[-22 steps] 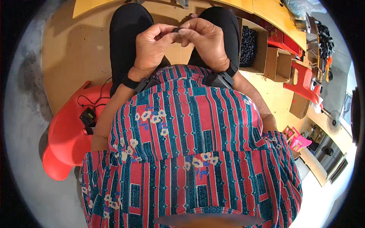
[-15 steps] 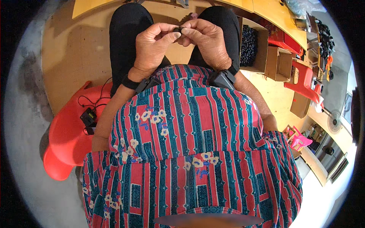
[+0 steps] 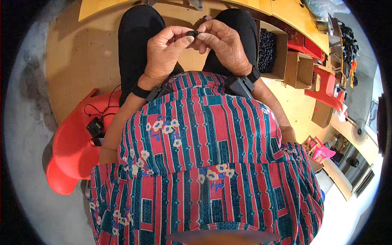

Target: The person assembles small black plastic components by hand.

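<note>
Drawing right hand slightly back and baring more of the small black piece than before, pinching it with left hand too, over the gap between the knees, best steadying one end while gently working the other.

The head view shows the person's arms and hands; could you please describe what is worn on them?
The left hand and right hand are ungloved, the forearms bare. Each has a black wrist strap with a dark boxy device. The shirt has red and teal stripes and cream flowers.
</note>
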Tool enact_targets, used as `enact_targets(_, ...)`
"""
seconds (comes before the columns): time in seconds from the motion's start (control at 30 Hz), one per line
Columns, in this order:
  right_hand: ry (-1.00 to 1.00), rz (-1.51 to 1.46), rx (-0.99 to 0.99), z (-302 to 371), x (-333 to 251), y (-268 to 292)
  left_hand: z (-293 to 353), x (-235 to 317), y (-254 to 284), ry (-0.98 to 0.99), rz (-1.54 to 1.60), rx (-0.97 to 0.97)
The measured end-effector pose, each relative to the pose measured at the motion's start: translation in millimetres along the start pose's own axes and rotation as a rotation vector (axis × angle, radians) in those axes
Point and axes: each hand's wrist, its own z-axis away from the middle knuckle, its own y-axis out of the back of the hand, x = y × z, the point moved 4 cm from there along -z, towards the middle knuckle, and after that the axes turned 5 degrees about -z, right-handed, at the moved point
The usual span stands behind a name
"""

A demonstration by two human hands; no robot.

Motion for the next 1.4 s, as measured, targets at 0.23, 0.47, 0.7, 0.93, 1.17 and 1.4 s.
enact_targets(0.23, 0.046, 0.283, -0.039, -2.2, -12.6, -0.1, 0.1, -0.3, 1.5, -0.002, -0.029, 0.035)
enact_targets(0.47, 0.109, 0.621, -0.046, -4.1, -33.9, -5.3, -0.5, -0.8, 1.1, -0.028, 0.021, 0.059)
enact_targets(0.7, 0.011, 0.518, -0.109, -4.8, -30.5, -5.1, -1.8, 3.8, 0.9, -0.088, 0.133, 0.022)
enact_targets(0.93, -0.170, 0.043, -0.034, -1.7, -8.1, -0.7, -2.8, 8.0, -0.6, -0.130, 0.145, -0.004)
enact_targets(1.17, -0.188, -0.210, 0.102, 0.6, 3.5, -0.8, -2.7, 5.1, -0.8, -0.111, 0.100, 0.018)
enact_targets(1.4, 0.047, 0.211, 0.006, -3.5, -17.3, 2.6, -1.7, 2.9, -1.6, -0.002, 0.015, 0.034)
